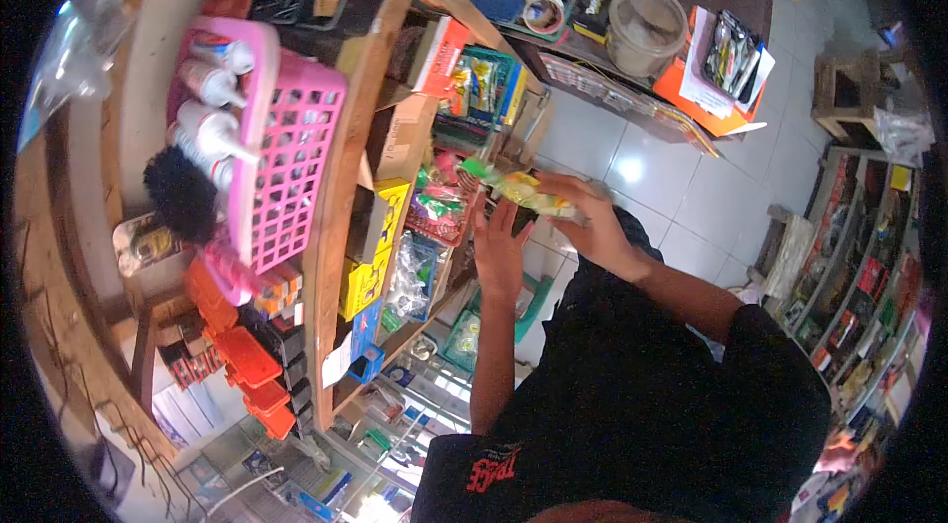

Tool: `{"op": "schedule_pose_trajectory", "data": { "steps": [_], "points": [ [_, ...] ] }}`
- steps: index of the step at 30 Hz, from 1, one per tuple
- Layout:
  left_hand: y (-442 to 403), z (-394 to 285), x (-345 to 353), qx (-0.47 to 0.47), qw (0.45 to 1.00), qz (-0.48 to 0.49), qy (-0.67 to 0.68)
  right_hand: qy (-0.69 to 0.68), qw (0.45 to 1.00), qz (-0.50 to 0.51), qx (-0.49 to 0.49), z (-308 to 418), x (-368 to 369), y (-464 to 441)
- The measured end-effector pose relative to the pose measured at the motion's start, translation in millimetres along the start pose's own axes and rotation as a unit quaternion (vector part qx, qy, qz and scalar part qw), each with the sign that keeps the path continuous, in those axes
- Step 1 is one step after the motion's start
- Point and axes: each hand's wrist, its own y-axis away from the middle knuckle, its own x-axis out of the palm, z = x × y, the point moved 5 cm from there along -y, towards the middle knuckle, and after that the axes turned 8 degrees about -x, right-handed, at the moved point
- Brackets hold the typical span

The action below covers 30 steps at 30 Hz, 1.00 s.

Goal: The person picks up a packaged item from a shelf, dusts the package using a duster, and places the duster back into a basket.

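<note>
Right grip [592, 230] pinches a packet [521, 190] (print blurred); I can't tell if left grip [500, 248] does.

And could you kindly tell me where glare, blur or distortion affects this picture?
Head view: a bright glare spot on the tiled floor; head view: the packet looks blurred; head view: the wooden beam at far left bows, and the corners go black.
</note>
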Motion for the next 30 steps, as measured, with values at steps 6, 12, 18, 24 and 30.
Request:
{"op": "schedule_pose_trajectory", "data": {
  "steps": [6, 12, 18, 24, 30],
  "points": [
    [-40.4, 4.0, 7.3, 0.001, 0.993, -0.042, 0.107, 0.327, 0.91, 0.207, -0.151, 21.5, -8.2, -16.9],
    [-72.0, -3.9, -5.7, -0.03, 0.982, -0.129, 0.135, -0.086, 0.987, -0.046, 0.126, -66.6, -41.6, -33.9],
    [-111.9, -16.5, -5.8, 0.053, 0.996, -0.059, 0.047, -0.23, 0.949, -0.043, 0.212, -96.9, -49.8, -68.4],
    [-143.4, -100.3, 17.2, 0.358, 0.915, -0.116, -0.144, -0.137, 0.982, -0.113, 0.062, -47.7, -76.7, -142.7],
    [-196.1, -128.1, -9.1, 0.224, 0.773, -0.183, -0.564, -0.301, 0.95, -0.038, 0.078, -12.3, -41.9, -219.6]
  ]
}}
